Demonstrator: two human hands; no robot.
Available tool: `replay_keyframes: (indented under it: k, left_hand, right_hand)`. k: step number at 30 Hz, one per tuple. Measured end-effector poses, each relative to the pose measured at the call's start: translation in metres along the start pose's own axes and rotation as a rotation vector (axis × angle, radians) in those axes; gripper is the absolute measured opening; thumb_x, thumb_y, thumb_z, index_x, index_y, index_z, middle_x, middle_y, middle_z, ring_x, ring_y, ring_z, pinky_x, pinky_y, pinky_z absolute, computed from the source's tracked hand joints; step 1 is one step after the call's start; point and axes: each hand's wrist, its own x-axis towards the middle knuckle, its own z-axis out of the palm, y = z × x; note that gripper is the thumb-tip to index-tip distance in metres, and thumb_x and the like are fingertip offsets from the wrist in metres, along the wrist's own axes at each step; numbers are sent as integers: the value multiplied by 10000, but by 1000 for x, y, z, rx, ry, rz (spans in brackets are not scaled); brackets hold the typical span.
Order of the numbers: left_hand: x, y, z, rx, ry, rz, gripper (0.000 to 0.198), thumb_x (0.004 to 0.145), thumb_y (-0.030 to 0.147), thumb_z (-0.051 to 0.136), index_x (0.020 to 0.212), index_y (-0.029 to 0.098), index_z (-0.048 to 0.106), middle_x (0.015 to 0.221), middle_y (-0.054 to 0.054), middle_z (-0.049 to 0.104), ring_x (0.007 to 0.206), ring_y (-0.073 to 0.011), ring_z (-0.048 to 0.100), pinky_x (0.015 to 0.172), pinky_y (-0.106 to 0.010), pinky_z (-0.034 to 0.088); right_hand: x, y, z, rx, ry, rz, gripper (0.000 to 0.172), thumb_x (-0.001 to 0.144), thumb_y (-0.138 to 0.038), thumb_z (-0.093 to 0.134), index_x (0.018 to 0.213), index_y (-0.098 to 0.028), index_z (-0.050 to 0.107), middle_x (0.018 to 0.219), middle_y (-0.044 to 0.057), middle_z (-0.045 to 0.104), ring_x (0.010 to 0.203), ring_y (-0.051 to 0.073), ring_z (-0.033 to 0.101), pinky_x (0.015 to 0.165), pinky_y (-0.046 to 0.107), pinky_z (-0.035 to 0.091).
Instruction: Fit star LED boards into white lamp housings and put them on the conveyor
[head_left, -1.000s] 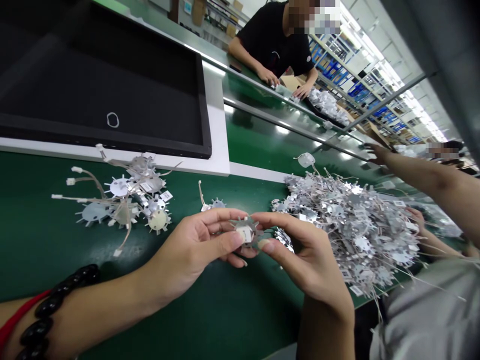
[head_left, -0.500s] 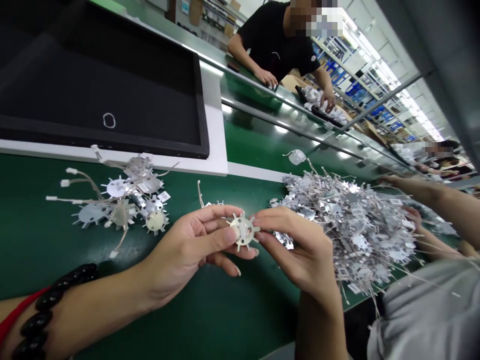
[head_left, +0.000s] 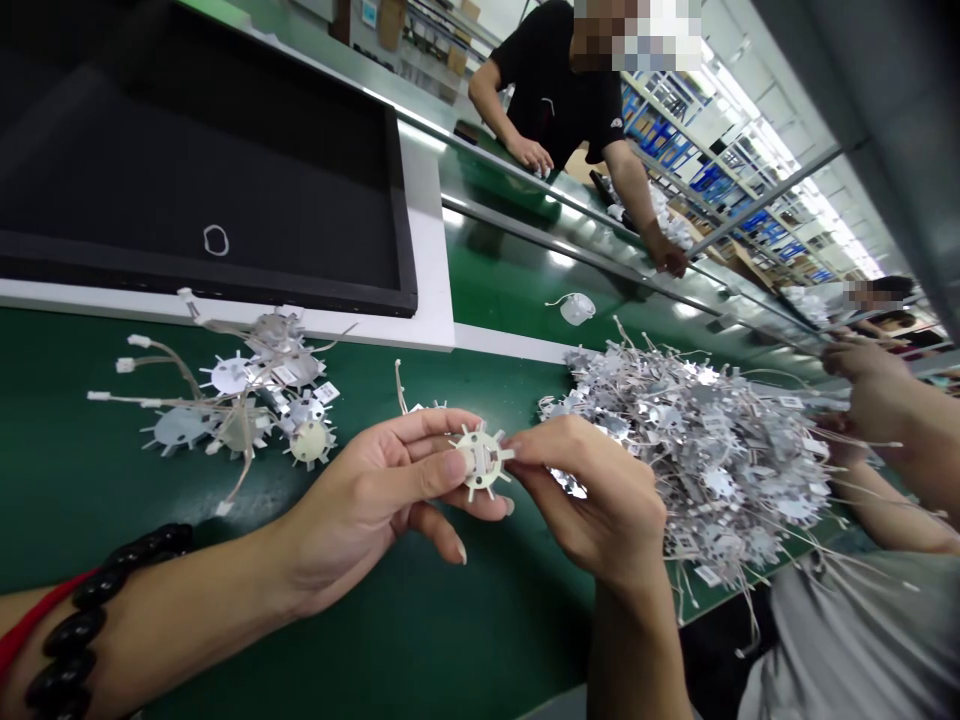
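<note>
Between thumb and fingers, my left hand (head_left: 397, 480) holds a small round pale plate with tabs around its rim (head_left: 482, 462). My right hand (head_left: 600, 490) pinches the right edge of the same plate with thumb and forefinger. Left of my hands lies a small group of similar tabbed plates with white wires and connectors (head_left: 244, 385). One more wired piece (head_left: 427, 407) lies partly hidden behind my left hand. A large heap of wired tabbed plates (head_left: 690, 450) is just right of my right hand.
A black tray (head_left: 300, 180) rests on a white board (head_left: 431, 250) at the upper left. A single white piece (head_left: 577, 308) sits on the green conveyor belt (head_left: 510, 270). A co-worker in black (head_left: 562, 100) stands across; another person's arms (head_left: 892, 420) reach in from the right.
The plate has shifted slightly left in my hands. The white piece on the belt has moved left. The co-worker across has stretched an arm toward the belt; the neighbour's hands have lifted at the heap.
</note>
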Motion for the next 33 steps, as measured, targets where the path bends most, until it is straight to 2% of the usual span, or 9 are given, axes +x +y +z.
replay_keyframes:
  k: [3,7,10,13,19,24,33]
  left_hand:
    - [0,0,-2,43,13,54,269,769,261,915,997,215,782,770,-2,783,688,-172,782,483,-164,624]
    - [1,6,-2,139,-43,104,244,795,290,896,1021,248,814,761,-11,792,675,-170,780,479,-142,604]
    - [0,14,0,209,-118,82,225,808,313,882,1021,264,831,729,-17,787,646,-169,772,465,-140,597]
    - [-1,24,3,269,-167,66,205,810,291,879,1012,288,842,742,-6,795,627,-169,771,464,-145,602]
    - [2,42,2,378,-237,-96,191,874,227,821,1053,291,836,762,-13,816,654,-171,779,523,-174,641]
    - [3,51,7,340,-216,-198,216,840,210,855,1051,256,841,739,-41,813,603,-153,759,512,-170,637]
    - [7,52,7,340,-181,-215,283,829,218,867,1105,269,829,740,-63,810,582,-143,748,506,-175,633]
  right_hand:
    - [2,-4,-4,75,-2,92,222,916,-32,670,1003,-229,720,862,11,778,742,158,701,690,310,539]
    - [3,-3,-15,371,-60,372,136,981,-217,665,1026,-243,790,832,4,799,754,140,730,690,257,559]
    - [2,1,-18,771,-195,578,297,1018,-413,616,960,-207,822,746,29,807,686,145,744,673,260,592]
    - [2,5,-13,1125,-297,700,387,982,-515,642,903,-183,825,689,37,792,612,141,724,641,267,599]
    - [2,0,-1,1470,-376,816,308,918,-472,745,872,-179,828,687,26,787,607,117,723,642,232,578]
    - [4,-2,6,1639,-409,851,253,913,-411,770,874,-167,823,675,15,783,568,79,701,577,157,543]
    - [4,2,16,1732,-395,835,192,868,-353,824,851,-163,809,623,-6,763,481,56,648,498,114,510]
